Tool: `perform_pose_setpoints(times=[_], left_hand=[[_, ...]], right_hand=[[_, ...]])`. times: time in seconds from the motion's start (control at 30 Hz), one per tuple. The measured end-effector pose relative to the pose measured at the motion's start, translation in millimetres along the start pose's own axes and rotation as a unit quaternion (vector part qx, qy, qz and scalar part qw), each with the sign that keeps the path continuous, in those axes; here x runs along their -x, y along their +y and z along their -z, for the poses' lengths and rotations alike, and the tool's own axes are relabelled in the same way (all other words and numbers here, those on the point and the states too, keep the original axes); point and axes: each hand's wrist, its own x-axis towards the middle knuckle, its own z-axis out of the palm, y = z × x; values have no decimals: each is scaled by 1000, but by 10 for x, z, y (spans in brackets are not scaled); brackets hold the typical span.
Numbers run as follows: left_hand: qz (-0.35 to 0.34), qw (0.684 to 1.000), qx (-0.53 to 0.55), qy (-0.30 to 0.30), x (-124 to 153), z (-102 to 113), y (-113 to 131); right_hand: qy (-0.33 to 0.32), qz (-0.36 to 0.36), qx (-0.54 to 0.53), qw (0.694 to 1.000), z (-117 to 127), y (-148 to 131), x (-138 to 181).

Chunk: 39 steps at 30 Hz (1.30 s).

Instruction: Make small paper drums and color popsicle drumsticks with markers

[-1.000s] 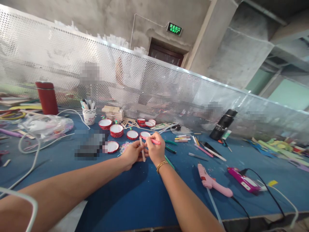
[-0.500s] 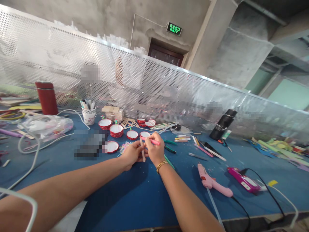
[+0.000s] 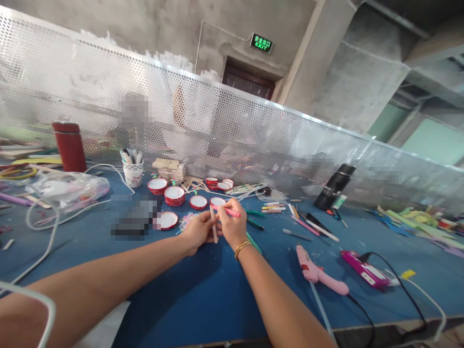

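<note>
With my left hand [image 3: 197, 233] I pinch a slim wooden stick [image 3: 215, 235] between thumb and fingers, while my right hand [image 3: 232, 227], curled closed around a pink pen [image 3: 232, 212], brings the tip to the stick's upper part, over the blue bench [image 3: 174, 295] near some red-rimmed lids [image 3: 168, 220].

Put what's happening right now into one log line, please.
left hand: holds flat stick | right hand: holds pink marker, end near stick | table, right side: pink glue gun
</note>
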Motion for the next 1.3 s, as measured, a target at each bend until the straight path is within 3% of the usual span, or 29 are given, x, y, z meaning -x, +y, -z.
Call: perform_pose_setpoints(times=[1.3], left_hand=[[-11, 1000, -1, -10, -73, 85, -64]], right_hand=[[22, 15, 20, 999, 22, -46, -14]])
